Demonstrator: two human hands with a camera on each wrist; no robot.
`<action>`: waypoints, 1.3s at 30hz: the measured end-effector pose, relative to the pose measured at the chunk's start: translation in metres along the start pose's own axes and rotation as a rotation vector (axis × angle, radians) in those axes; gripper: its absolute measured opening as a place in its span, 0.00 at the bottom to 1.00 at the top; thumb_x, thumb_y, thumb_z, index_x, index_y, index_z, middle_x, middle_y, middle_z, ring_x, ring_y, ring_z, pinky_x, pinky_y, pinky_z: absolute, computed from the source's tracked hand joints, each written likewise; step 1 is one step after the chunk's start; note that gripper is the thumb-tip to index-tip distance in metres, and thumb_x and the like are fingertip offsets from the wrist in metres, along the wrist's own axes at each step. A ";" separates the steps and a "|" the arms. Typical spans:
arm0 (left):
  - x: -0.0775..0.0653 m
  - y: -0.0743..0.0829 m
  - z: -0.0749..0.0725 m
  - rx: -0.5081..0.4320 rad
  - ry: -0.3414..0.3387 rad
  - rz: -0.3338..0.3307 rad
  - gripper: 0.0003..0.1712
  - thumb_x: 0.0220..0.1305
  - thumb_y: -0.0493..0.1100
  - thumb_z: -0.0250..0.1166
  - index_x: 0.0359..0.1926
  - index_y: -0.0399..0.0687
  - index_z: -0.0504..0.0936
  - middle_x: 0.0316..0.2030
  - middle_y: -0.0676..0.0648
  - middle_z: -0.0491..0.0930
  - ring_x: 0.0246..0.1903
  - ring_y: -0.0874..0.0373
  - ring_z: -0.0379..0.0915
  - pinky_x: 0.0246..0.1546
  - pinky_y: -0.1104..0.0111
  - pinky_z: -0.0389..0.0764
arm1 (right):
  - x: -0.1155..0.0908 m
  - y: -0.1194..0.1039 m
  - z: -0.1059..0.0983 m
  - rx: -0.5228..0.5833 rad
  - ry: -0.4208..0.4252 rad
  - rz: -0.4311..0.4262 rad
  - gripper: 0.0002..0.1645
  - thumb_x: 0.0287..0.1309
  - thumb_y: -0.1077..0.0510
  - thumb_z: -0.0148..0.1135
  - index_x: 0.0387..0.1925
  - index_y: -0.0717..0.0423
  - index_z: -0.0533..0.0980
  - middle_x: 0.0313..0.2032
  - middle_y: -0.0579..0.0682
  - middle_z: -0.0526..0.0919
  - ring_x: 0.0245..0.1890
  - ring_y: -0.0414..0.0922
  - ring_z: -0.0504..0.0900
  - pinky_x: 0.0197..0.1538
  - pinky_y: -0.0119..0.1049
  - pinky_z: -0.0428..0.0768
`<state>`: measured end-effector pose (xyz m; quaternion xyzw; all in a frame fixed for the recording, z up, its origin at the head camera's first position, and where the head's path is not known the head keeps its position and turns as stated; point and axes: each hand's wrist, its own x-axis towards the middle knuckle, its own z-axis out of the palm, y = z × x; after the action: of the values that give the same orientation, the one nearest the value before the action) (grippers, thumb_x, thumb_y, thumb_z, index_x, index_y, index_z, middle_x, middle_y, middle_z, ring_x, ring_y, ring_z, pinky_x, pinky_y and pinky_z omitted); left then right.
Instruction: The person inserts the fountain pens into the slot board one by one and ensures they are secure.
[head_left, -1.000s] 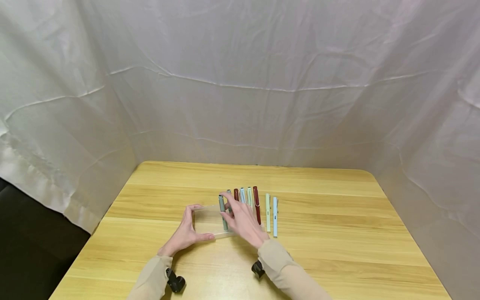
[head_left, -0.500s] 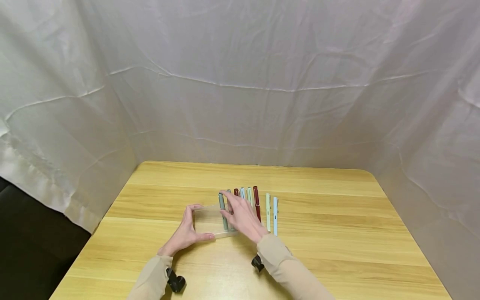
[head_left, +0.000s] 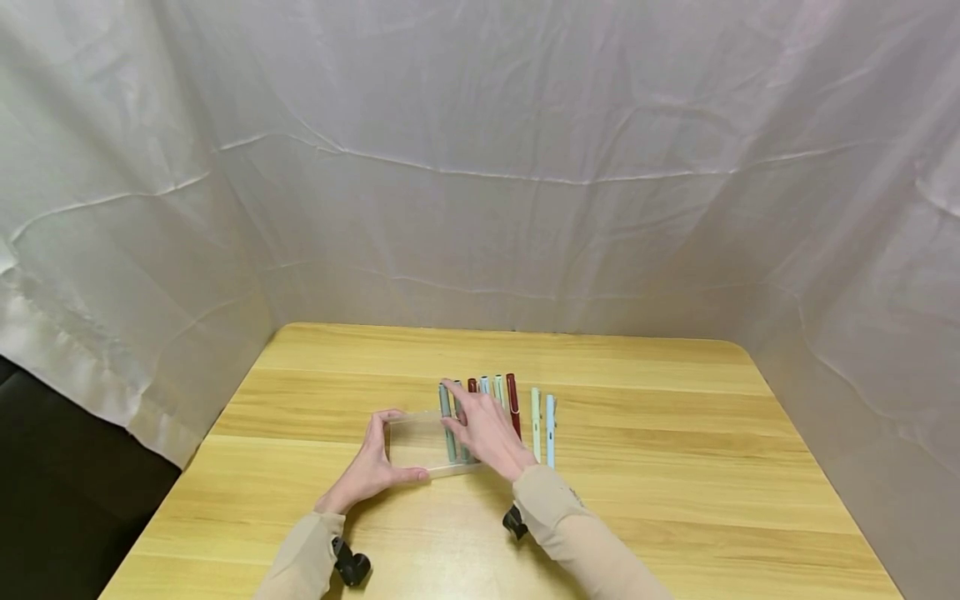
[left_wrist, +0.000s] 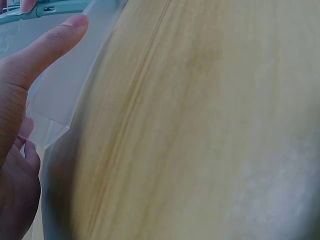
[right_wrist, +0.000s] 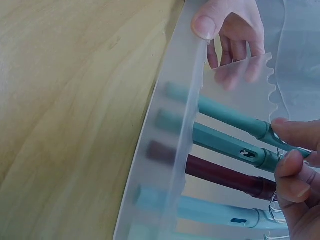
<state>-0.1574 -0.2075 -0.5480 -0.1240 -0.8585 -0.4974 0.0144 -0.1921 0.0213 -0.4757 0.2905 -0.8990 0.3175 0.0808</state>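
My left hand [head_left: 372, 461] grips the left end of a clear plastic pen rack [left_wrist: 65, 90], thumb on the near wall and fingers at the far side. My right hand [head_left: 489, 431] pinches the clip end of a grey-green pen [right_wrist: 232, 117], which lies across the rack with its other end behind the frosted near wall. Beside it in the rack lie a second green pen [right_wrist: 220, 141], a dark red pen [right_wrist: 225, 176] and a light blue pen [right_wrist: 205, 210]. Farther right are a pale green pen [head_left: 498, 387] and another dark red pen [head_left: 513, 404], partly hidden by my right hand.
Right of the rack, a light green pen [head_left: 536, 425] and a light blue pen [head_left: 551, 429] lie side by side on the wooden table [head_left: 675, 467]. Pale curtains [head_left: 525, 208] hang behind the table and at both sides.
The far end of the grey-green pen has shifted slightly away and right, toward the second green pen, with my right hand following. My left hand has stayed in place on the rack.
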 end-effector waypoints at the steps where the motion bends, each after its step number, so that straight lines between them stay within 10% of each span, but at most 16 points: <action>1: 0.000 0.000 0.000 0.000 0.001 0.001 0.61 0.38 0.52 0.86 0.67 0.45 0.56 0.67 0.36 0.60 0.67 0.39 0.60 0.72 0.36 0.60 | 0.000 0.000 0.000 -0.002 -0.002 0.003 0.37 0.62 0.57 0.69 0.70 0.54 0.67 0.18 0.42 0.73 0.13 0.31 0.62 0.16 0.21 0.63; 39: 0.000 0.001 0.000 -0.003 0.002 -0.009 0.61 0.37 0.51 0.86 0.66 0.44 0.56 0.68 0.36 0.59 0.68 0.38 0.59 0.73 0.35 0.59 | -0.001 0.001 0.002 -0.041 0.012 -0.007 0.37 0.62 0.57 0.69 0.70 0.57 0.66 0.15 0.41 0.71 0.11 0.30 0.58 0.14 0.18 0.55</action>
<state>-0.1566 -0.2072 -0.5466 -0.1197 -0.8583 -0.4989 0.0129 -0.1918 0.0206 -0.4781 0.2903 -0.9038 0.3003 0.0932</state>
